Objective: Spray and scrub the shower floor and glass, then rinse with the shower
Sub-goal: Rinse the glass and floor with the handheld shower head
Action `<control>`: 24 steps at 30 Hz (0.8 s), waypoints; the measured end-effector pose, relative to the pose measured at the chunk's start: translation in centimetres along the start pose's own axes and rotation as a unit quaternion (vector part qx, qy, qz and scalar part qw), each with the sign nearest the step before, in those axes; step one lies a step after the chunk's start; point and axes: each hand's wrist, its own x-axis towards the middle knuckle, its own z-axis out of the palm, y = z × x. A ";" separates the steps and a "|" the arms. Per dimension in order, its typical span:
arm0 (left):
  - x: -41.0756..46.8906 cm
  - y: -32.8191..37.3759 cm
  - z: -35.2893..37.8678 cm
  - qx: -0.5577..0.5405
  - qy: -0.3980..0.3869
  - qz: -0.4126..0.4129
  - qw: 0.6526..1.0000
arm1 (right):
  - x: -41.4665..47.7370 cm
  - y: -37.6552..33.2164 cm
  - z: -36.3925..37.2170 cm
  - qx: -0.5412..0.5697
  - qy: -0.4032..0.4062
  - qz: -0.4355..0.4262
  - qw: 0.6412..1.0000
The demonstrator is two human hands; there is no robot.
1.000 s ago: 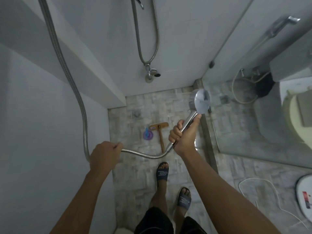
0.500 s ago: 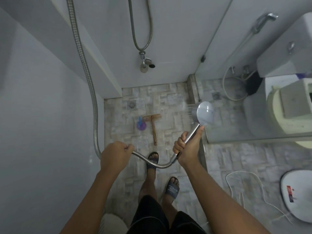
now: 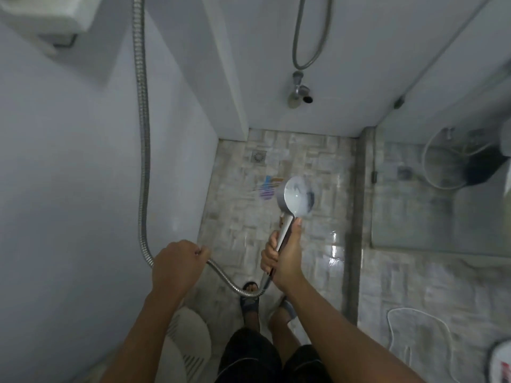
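Right fingers: the fingers (image 3: 269,254) of the right hand (image 3: 286,261) are curled tight around the handle of the shower head (image 3: 297,196). The thumb lies straight along the handle, with its tip just under the round head.
Left fingers: the fingers (image 3: 200,251) of the left hand (image 3: 177,268) are closed around the metal hose (image 3: 142,134), with the back of the hand turned up.
Grips against half a second ago: both hands hold the same places as before.
Shower head: it stands upright in the right hand over the shower floor (image 3: 318,225). Thin streaks of water leave it toward the left.
Hose: it comes down along the left wall and passes through the left hand. Then it makes a low loop up to the bottom of the handle.
Change of the head: before, it was seen over the curb (image 3: 356,217), well apart from the purple bottle (image 3: 266,187). Now it is left of the curb and just beside the bottle in the picture, and the streaks cross the bottle.
Purple bottle: it is on the floor, nearer to the person than the drain (image 3: 259,156), and it is blurred. A brown smear touches it; I cannot tell what this is.
Glass: the glass (image 3: 442,205) stands right of the curb, apart from the shower head.
Feet: one sandal (image 3: 250,299) is seen under the loop of the hose.
Change of view: more of the left wall shows now, with a white box (image 3: 47,12) at the top.
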 end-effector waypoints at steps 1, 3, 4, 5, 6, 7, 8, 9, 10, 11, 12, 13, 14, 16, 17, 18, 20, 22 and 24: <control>-0.2 -0.4 0.0 0.002 0.001 -0.006 1.000 | 0.0 0.3 0.4 -0.007 -0.002 0.005 1.000; -0.6 -0.9 0.1 -0.006 0.011 -0.007 1.000 | 0.0 1.0 1.0 -0.012 -0.007 0.013 1.000; -0.7 -1.0 0.2 -0.013 0.012 -0.004 1.000 | 0.0 1.3 1.1 -0.015 -0.008 0.018 1.000; -0.8 -1.0 0.4 -0.019 0.009 -0.001 1.000 | 0.0 1.6 1.0 -0.019 -0.008 0.025 0.999; -0.8 -0.9 0.5 -0.022 0.005 0.003 1.000 | -0.1 1.8 0.9 -0.023 -0.004 0.029 0.999; -0.8 -0.7 0.7 -0.022 -0.002 0.007 1.000 | -0.2 2.0 0.6 -0.025 0.004 0.031 0.999; -0.8 -0.4 0.8 -0.020 -0.008 0.010 1.000 | -0.2 2.1 0.3 -0.024 0.015 0.028 0.999; -0.7 0.0 1.0 -0.020 -0.012 0.014 1.000 | -0.3 2.2 -0.2 -0.022 0.030 0.023 0.999; -0.8 0.5 1.1 -0.020 -0.017 0.018 0.999 | -0.5 2.1 -0.6 -0.021 0.045 0.014 0.999; -0.8 1.0 1.2 -0.021 -0.020 0.024 0.999 | -0.5 2.0 -1.1 -0.021 0.063 0.004 0.998; -0.8 1.8 1.3 -0.022 -0.023 0.031 0.999 | -0.6 1.7 -1.8 -0.020 0.082 -0.009 0.996; -0.8 2.4 1.6 -0.023 -0.026 0.036 0.999 | -0.7 1.5 -2.5 -0.020 0.103 -0.023 0.994; -0.7 3.1 1.7 -0.023 -0.030 0.040 0.998 | -0.8 1.2 -3.2 -0.018 0.123 -0.038 0.992; -0.6 4.6 2.2 -0.021 -0.035 0.051 0.998 | -1.1 0.5 -4.6 -0.010 0.159 -0.068 0.985; -0.5 5.0 2.4 -0.023 -0.035 0.052 0.998 | -1.2 0.4 -5.0 -0.010 0.166 -0.078 0.983; -0.3 5.8 2.6 -0.026 -0.036 0.058 0.997 | -1.4 0.0 -5.5 -0.012 0.165 -0.088 0.982; 0.1 7.2 2.5 -0.031 -0.039 0.071 0.996 | -1.5 -0.9 -6.0 -0.015 0.155 -0.104 0.982; 0.7 8.6 1.9 -0.039 -0.029 0.083 0.995 | -1.4 -2.3 -6.2 0.004 0.147 -0.117 0.982; 1.6 9.3 1.0 -0.052 -0.010 0.086 0.995 | -1.2 -3.5 -5.8 0.019 0.123 -0.107 0.986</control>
